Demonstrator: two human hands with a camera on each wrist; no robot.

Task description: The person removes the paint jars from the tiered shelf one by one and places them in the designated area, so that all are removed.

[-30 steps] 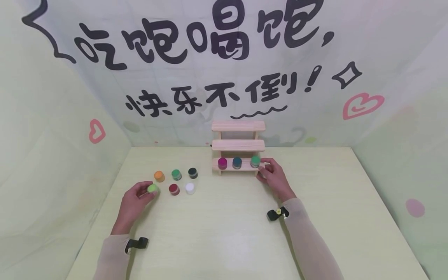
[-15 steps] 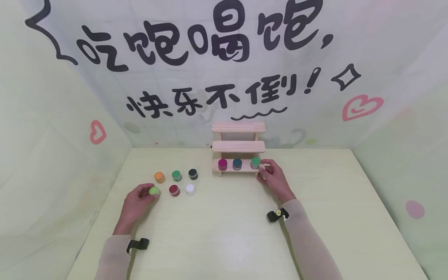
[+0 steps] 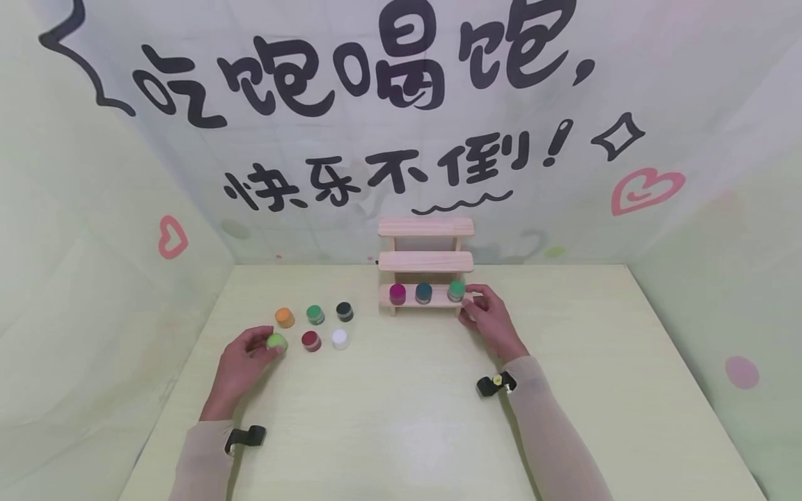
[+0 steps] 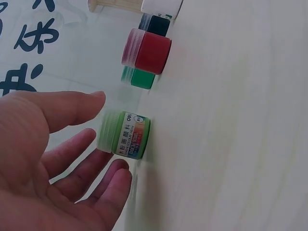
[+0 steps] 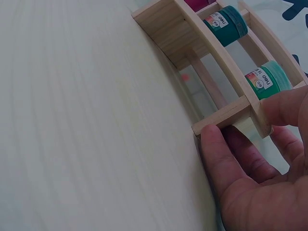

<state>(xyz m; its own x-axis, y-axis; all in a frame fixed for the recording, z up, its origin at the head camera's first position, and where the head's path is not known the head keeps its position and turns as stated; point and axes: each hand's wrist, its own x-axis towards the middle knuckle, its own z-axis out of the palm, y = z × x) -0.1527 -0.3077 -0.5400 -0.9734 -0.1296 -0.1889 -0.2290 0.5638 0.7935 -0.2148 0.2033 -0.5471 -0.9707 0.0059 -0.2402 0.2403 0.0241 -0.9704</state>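
Note:
In the head view, my left hand (image 3: 243, 362) is around a small light green paint jar (image 4: 131, 135) standing at the left of the table. The left wrist view shows my thumb a little apart from its lid and the other fingers loosely curved beside it. My right hand (image 3: 495, 323) holds the right end of a three-step wooden display stand (image 3: 426, 261); a thumb lies by the bottom shelf's end and a finger touches the foot (image 5: 221, 115). On that bottom shelf stand a magenta jar (image 3: 397, 293), a teal jar (image 5: 225, 26) and a green jar (image 5: 267, 81).
Near my left hand stand an orange jar (image 3: 285, 318), another green jar (image 3: 315, 314), a black jar (image 3: 344, 311), a dark red jar (image 4: 153, 53) and a white jar (image 3: 340, 339). A printed cloth backdrop (image 3: 338, 132) rises behind the table (image 3: 388, 424).
The light green jar and my left hand have shifted very slightly right, towards the dark red jar. My right hand stays at the stand's end.

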